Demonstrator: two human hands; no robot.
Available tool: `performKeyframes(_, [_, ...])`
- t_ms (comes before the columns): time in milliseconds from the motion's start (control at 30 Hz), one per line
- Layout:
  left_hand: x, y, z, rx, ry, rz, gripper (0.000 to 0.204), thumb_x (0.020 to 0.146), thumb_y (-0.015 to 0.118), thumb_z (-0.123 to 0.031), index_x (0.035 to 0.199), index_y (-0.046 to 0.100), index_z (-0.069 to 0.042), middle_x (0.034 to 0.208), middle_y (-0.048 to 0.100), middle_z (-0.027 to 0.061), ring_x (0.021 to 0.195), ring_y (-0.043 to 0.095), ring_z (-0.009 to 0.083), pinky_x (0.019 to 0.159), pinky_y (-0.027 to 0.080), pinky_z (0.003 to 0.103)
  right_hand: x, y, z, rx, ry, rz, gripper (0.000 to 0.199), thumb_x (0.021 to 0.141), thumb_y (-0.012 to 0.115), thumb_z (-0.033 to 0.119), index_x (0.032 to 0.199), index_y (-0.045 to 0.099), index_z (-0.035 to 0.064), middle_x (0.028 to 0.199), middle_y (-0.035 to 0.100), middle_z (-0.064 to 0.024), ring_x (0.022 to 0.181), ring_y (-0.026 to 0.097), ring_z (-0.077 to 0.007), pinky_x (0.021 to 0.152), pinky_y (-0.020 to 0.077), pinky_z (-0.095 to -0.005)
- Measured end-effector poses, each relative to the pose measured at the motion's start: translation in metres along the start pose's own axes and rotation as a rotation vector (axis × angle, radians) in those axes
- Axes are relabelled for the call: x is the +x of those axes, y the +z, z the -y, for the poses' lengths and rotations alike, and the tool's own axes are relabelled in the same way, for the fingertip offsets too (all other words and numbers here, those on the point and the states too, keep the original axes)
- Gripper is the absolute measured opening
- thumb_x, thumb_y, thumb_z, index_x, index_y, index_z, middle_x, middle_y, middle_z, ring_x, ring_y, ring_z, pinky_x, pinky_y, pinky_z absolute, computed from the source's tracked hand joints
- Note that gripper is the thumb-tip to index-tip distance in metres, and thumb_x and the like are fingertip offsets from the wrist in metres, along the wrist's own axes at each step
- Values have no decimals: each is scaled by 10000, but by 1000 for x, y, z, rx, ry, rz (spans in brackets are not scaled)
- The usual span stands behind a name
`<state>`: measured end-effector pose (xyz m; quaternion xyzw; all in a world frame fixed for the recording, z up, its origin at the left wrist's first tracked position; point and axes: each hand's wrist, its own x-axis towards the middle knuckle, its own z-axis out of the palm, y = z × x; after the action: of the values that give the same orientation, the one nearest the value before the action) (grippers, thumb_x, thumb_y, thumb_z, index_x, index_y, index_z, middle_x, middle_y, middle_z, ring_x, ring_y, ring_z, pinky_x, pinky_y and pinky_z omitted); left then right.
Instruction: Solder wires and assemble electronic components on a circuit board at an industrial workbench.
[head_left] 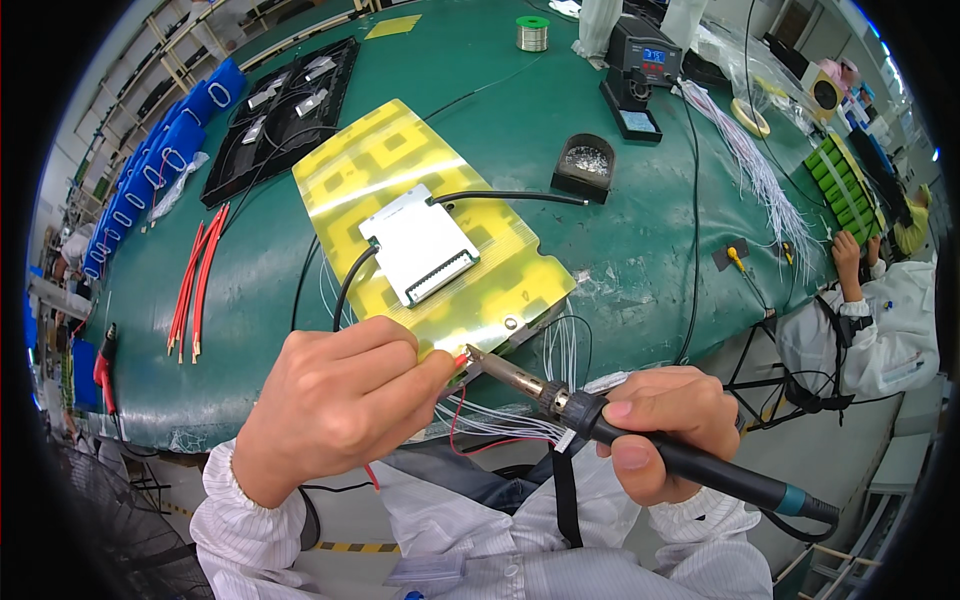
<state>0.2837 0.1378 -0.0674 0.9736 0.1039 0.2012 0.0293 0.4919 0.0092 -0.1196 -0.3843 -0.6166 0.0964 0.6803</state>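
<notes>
Soldering iron (590, 415) in the right hand (685, 420) slants over the near edge of a yellow-topped pack (400, 150), its tip pointing to 10 o'clock. Pack and white circuit module (422, 245) rest on a green desk (480, 105) (scuffed along its near edge). From the pack, a black tray (225, 180) lies at 10 o'clock, red wires (205, 285) between 8 and 9, a solder spool (532, 38) at 1, and the soldering station (640, 50) toward 2. Beyond the desk's right side, a person in white (870, 330) sits between 3 and 4 o'clock. The right grip is wrapped around the handle; the left hand (345, 405) has its grip pinched nearly closed on a short red lead (461, 360), close to the tip (contact is too small to tell).
</notes>
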Motion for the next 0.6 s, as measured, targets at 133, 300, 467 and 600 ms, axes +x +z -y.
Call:
performKeyframes(133, [0,-1,0,-3,0,0,225,649,745,-40,858,660,-51,627,483,-8,593,546,126,394,406,292,1,0,1,-1,-3,5,203,764,716,105,815,598,-52,575,611,-98,417,570,-183,398,459,-272])
performKeyframes(300, [1,-1,0,-17,-1,5,221,651,747,-42,855,662,-49,629,489,-7,597,551,131,394,409,298,2,0,1,-9,6,-1,193,758,716,101,812,601,-44,577,613,-93,414,563,-179,403,460,-269])
performKeyframes(467, [2,-3,0,-18,0,23,220,652,747,-42,856,663,-48,633,493,-6,603,555,135,396,410,301,2,-1,2,-25,18,1,187,755,716,101,811,603,-38,579,615,-88,413,559,-180,411,464,-271])
performKeyframes(600, [2,-3,0,-22,2,25,218,653,748,-44,853,662,-45,633,493,-5,605,555,135,395,408,303,1,-1,2,-29,23,3,190,756,718,110,810,604,-32,579,615,-86,411,557,-181,411,462,-272])
